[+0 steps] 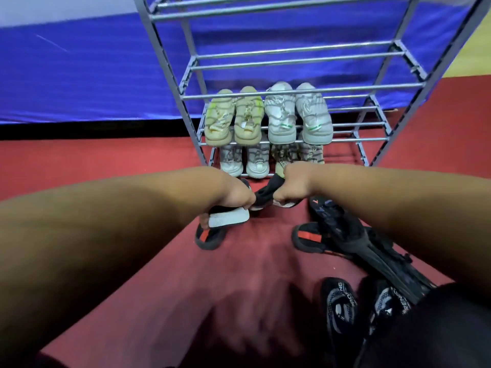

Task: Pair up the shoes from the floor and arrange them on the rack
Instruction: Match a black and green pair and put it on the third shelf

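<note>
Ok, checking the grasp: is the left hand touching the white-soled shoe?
Touching. The head view shows the left hand gripping the white-soled shoe, fingers curled round its edge.

Fairly bright, even indoor light from above leaves pale glints on the bars of the grey metal tube rack (292, 92), whose uprights splay outward with wide-angle distortion, and a soft dark shadow, smeared by motion blur, on the red carpet floor (239, 301) in the foreground.
</note>
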The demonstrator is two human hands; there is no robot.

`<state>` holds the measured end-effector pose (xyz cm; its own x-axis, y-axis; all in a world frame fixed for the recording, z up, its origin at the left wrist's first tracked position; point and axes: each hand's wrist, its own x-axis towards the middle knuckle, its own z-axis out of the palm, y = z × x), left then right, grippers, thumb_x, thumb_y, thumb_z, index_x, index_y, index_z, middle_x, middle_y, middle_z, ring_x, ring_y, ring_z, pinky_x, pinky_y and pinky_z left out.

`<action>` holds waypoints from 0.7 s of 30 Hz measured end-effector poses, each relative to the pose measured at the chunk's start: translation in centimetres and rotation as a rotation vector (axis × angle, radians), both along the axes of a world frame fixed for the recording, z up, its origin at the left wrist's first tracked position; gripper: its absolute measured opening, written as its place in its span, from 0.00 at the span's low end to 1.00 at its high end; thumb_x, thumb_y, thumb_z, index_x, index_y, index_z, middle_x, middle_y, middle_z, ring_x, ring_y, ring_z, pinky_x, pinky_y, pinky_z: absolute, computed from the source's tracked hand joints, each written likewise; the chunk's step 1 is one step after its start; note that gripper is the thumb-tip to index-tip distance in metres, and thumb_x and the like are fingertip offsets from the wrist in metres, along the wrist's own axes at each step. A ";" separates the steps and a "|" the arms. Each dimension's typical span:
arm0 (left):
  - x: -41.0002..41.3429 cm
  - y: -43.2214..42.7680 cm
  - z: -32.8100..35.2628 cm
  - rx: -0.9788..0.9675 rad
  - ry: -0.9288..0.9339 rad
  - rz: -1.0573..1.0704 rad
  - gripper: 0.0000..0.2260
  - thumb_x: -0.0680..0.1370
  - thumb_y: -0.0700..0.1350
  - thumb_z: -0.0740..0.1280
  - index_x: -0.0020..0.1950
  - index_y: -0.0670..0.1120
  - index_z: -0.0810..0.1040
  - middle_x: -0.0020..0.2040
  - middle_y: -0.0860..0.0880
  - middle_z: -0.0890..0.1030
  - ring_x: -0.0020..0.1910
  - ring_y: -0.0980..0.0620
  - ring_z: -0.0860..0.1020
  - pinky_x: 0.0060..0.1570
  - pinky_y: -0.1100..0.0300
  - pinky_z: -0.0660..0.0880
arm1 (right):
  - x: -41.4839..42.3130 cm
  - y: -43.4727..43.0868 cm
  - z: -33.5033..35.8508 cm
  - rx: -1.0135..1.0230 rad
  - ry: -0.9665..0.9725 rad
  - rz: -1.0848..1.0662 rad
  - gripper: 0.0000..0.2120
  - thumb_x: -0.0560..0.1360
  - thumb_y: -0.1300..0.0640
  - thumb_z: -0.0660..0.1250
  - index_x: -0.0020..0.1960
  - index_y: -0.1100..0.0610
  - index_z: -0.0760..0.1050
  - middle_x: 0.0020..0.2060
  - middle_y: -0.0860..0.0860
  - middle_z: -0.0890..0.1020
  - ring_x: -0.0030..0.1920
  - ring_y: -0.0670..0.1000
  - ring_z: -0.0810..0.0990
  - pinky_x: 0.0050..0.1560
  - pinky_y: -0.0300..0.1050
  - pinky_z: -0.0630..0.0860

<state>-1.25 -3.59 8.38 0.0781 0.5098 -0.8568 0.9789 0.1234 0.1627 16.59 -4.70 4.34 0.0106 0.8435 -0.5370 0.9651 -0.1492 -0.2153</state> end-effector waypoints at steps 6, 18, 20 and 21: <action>-2.9 1.9 6.4 0.088 -0.077 0.074 0.14 0.75 0.51 0.66 0.55 0.43 0.75 0.45 0.41 0.76 0.38 0.42 0.76 0.46 0.46 0.82 | 1.2 1.1 7.9 0.033 0.026 -0.042 0.19 0.62 0.43 0.75 0.23 0.55 0.74 0.21 0.47 0.74 0.30 0.54 0.71 0.34 0.43 0.69; -5.6 1.2 14.0 0.459 -0.189 0.037 0.11 0.72 0.51 0.68 0.41 0.43 0.77 0.34 0.40 0.77 0.30 0.42 0.75 0.38 0.50 0.74 | 4.4 -2.7 16.0 0.272 0.265 -0.287 0.12 0.62 0.45 0.72 0.32 0.54 0.79 0.27 0.49 0.77 0.31 0.54 0.73 0.35 0.48 0.78; -6.1 1.1 15.4 0.540 -0.199 0.029 0.13 0.70 0.54 0.68 0.41 0.44 0.78 0.33 0.42 0.79 0.29 0.43 0.76 0.35 0.53 0.74 | 4.8 -3.3 17.7 0.327 0.268 -0.316 0.12 0.62 0.47 0.73 0.29 0.54 0.76 0.24 0.49 0.73 0.30 0.54 0.68 0.34 0.47 0.70; -6.3 1.1 16.1 0.594 -0.197 0.010 0.13 0.70 0.56 0.68 0.41 0.45 0.79 0.33 0.43 0.79 0.28 0.43 0.76 0.34 0.55 0.73 | 5.0 -3.5 18.5 0.365 0.261 -0.334 0.13 0.63 0.48 0.73 0.28 0.54 0.75 0.24 0.49 0.72 0.30 0.54 0.67 0.34 0.46 0.67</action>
<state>-7.51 -2.49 24.44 0.1984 0.8960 -0.3972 0.9230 -0.0345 0.3832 21.55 -8.24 22.80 0.2147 0.9489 -0.2313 0.7857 -0.3084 -0.5362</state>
